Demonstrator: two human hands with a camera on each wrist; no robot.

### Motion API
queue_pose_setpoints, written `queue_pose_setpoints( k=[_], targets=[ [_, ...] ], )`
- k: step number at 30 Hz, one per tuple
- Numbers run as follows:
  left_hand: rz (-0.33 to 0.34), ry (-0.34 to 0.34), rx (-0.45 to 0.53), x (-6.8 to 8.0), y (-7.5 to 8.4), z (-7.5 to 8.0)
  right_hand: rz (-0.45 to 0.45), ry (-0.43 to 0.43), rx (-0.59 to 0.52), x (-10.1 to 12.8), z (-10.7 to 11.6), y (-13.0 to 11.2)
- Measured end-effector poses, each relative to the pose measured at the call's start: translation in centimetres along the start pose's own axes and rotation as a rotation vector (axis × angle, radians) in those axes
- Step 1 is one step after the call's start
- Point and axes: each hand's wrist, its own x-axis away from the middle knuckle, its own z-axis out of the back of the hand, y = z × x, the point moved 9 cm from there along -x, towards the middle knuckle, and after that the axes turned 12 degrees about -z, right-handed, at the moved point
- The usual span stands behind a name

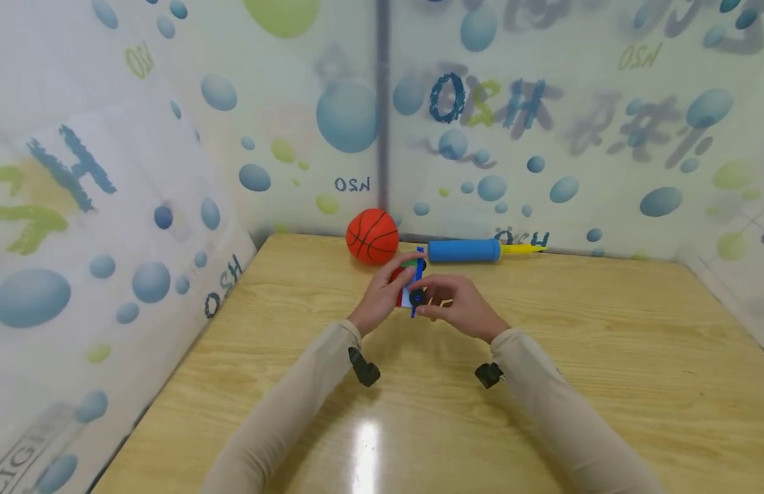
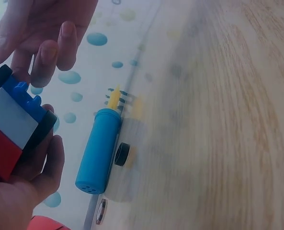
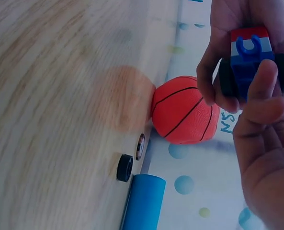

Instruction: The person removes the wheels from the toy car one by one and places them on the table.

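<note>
A small toy car [image 1: 406, 300] of red, white, green and blue blocks with black wheels is held up over the table's far part. My left hand [image 1: 378, 296] grips its red side, thumb on top and fingers beneath. From the other side my right hand [image 1: 463, 307] pinches at a black wheel [image 1: 418, 297] with thumb and forefinger. The right wrist view shows the car's blue end [image 3: 247, 67] with a curved blue piece standing on it. One right fingertip overlaps that end, while its other fingers [image 2: 46, 62] hang loosely bent in the left wrist view.
An orange-red basketball [image 1: 372, 236] sits by the back wall, left of a blue hand pump [image 1: 463, 250] with a yellow nozzle. Both wrist views show a loose black wheel [image 3: 125, 167] and a small round disc [image 3: 140, 146] on the table, between ball and pump.
</note>
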Motion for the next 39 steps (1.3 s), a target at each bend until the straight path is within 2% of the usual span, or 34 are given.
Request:
queue_pose_setpoints(
  k=[11, 16, 24, 33, 35, 39],
  targets=[
    [-0.020, -0.012, 0.019, 0.0, 0.3, -0.5, -0.065, -0.012, -0.083, -0.2, -0.6, 0.5],
    [-0.040, -0.018, -0.002, 0.1, 0.5, -0.6, -0.043, 0.001, -0.090, -0.3, -0.7, 0.5],
    [-0.112, -0.010, -0.063, -0.1, 0.6, -0.9, -0.009, 0.015, -0.084, -0.2, -0.8, 0.0],
    [-0.108, 0.012, -0.125, 0.0, 1.4, -0.9, 0.027, 0.071, -0.057, 0.0, -0.8, 0.1],
    [-0.106, 0.013, -0.149, -0.1, 1.5, -0.7, 0.059, 0.098, -0.044, 0.2, -0.8, -0.2],
    [-0.083, 0.058, -0.147, -0.2, 1.4, 0.0, 0.127, 0.139, -0.015, 0.4, -0.6, -1.1]
  ],
)
